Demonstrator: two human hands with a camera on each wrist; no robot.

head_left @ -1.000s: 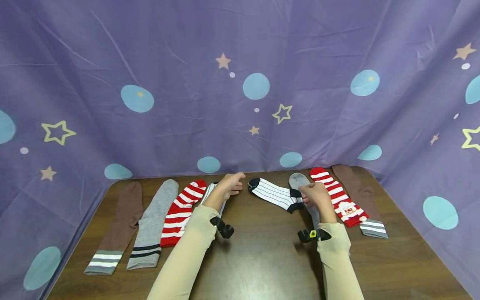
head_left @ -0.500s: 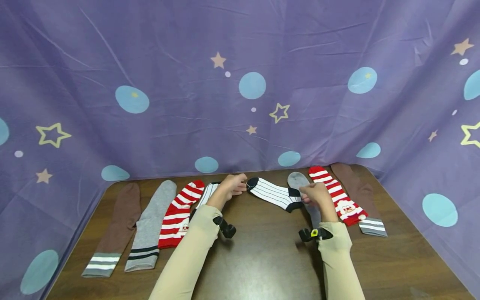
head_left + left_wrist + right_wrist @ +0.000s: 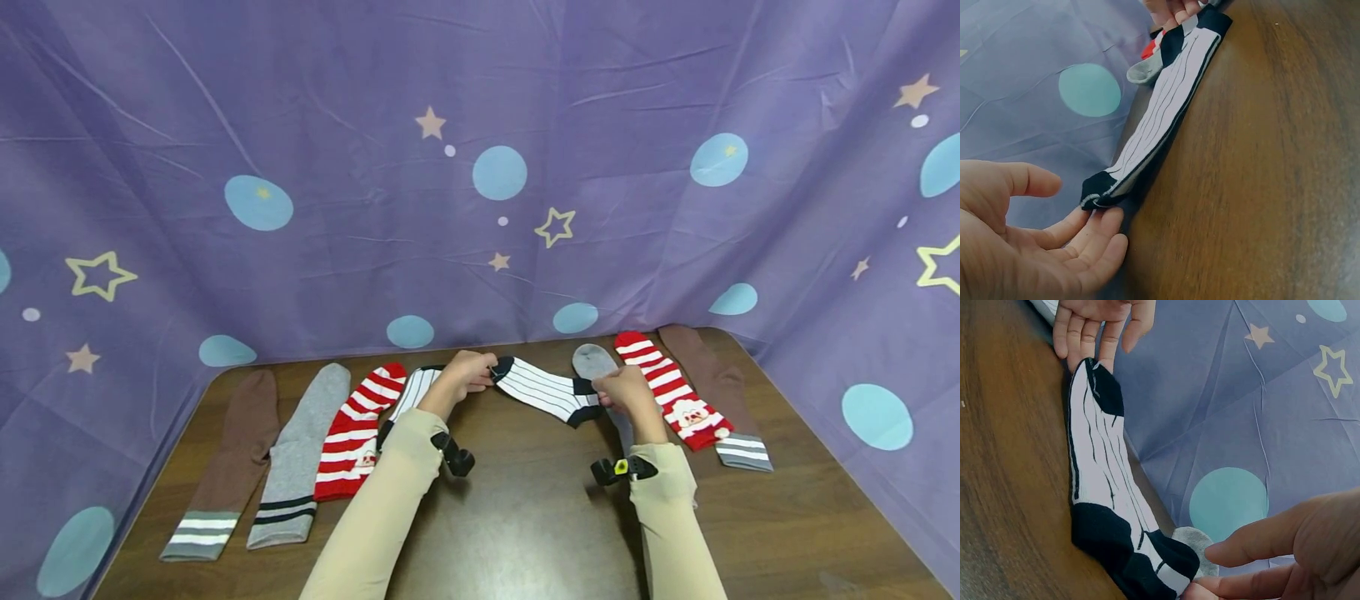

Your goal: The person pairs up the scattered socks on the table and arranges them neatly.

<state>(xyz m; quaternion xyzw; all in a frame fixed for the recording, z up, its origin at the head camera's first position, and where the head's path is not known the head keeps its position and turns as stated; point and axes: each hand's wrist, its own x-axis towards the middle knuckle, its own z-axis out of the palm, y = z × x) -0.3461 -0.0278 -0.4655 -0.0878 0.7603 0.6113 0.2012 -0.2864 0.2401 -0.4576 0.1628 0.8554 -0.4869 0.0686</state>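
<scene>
A white sock with thin black stripes and black toe, heel and cuff (image 3: 536,387) stretches between both hands, over the back middle of the table. My left hand (image 3: 468,371) is at its toe. In the left wrist view the left fingertips (image 3: 1107,219) touch the black toe from below, while the thumb (image 3: 1038,180) stands apart from it. My right hand (image 3: 626,392) pinches the cuff end; the right wrist view shows its thumb (image 3: 1235,547) and fingers at the cuff edge. A matching striped sock (image 3: 415,390) lies partly hidden behind the left forearm.
On the left lie a brown sock (image 3: 236,442), a grey sock (image 3: 307,442) and a red-striped sock (image 3: 360,433). On the right are another grey sock (image 3: 592,360), red-striped sock (image 3: 652,358) and brown sock (image 3: 716,383). A purple curtain (image 3: 337,208) hangs behind the wooden table (image 3: 525,517).
My left hand has moved slightly right to the toe of the striped sock, from a small gap before. The right hand keeps its hold at the cuff. The head view has shifted slightly.
</scene>
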